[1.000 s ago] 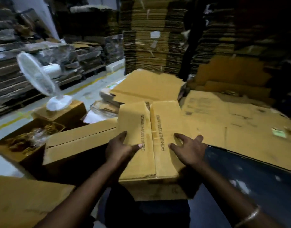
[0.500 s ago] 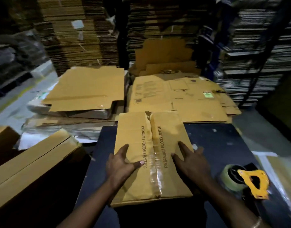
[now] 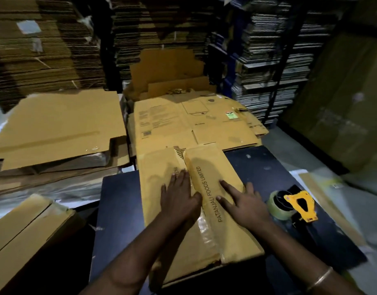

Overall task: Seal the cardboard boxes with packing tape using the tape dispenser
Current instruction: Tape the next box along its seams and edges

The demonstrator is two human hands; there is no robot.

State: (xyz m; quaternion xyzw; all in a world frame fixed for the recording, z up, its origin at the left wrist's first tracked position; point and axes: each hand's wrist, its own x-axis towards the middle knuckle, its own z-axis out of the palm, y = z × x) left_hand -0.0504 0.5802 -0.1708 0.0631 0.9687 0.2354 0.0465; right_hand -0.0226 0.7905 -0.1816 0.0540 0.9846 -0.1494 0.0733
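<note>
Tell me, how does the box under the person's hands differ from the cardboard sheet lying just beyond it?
The box is folded up, with both hands pressing its flaps down; the cardboard sheet lies unfolded and flat, untouched. The box has clear tape along the near part of its centre seam; the sheet shows no tape. The box rests on the dark table, the sheet on a stack behind it. Both are brown cardboard with dark print.

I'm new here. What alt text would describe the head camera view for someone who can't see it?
Two bare hands, left hand and right hand, press flat on a cardboard box whose centre seam is partly taped. A yellow tape dispenser lies to the right on the dark table, with flattened cartons stacked behind.
</note>
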